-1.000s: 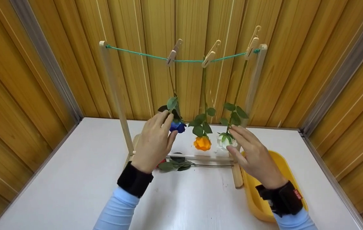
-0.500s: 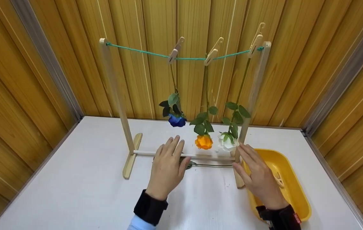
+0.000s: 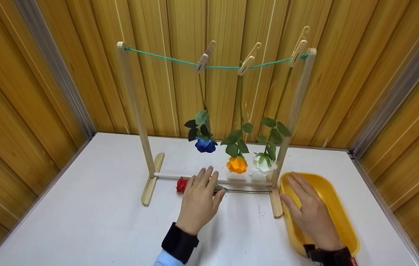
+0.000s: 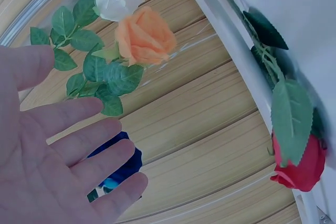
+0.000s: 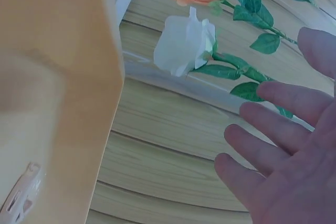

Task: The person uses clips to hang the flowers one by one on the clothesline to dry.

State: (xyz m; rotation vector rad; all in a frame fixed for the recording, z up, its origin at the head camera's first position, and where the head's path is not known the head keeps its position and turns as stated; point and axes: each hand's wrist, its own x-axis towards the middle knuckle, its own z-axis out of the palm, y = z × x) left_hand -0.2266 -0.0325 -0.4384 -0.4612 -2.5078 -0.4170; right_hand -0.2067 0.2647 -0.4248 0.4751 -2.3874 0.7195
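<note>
My left hand (image 3: 201, 197), fingers straight and holding nothing, is above a red rose (image 3: 181, 184) lying along the rack's foot rail. In the left wrist view the rose's leaves (image 4: 291, 119) show apart from the fingers. My right hand (image 3: 312, 212) hovers with spread fingers over a yellow plastic tub (image 3: 338, 207), and it too holds nothing. A clothespin (image 5: 22, 195) lies inside that tub in the right wrist view. Upside down from the line hang a blue rose (image 3: 205, 145), an orange rose (image 3: 237, 164) and a white rose (image 3: 264, 164).
A wooden rack (image 3: 135, 107) carries a green cord (image 3: 165, 57) between its posts. Gripping the stems there are a left clothespin (image 3: 202, 63), a middle one and a right clothespin (image 3: 298, 53). Wood-patterned panels (image 3: 179, 22) enclose the white table (image 3: 83, 214).
My left hand has come down from beside the blue rose to above the red one. My right hand has moved from the white rose down and right over the tub.
</note>
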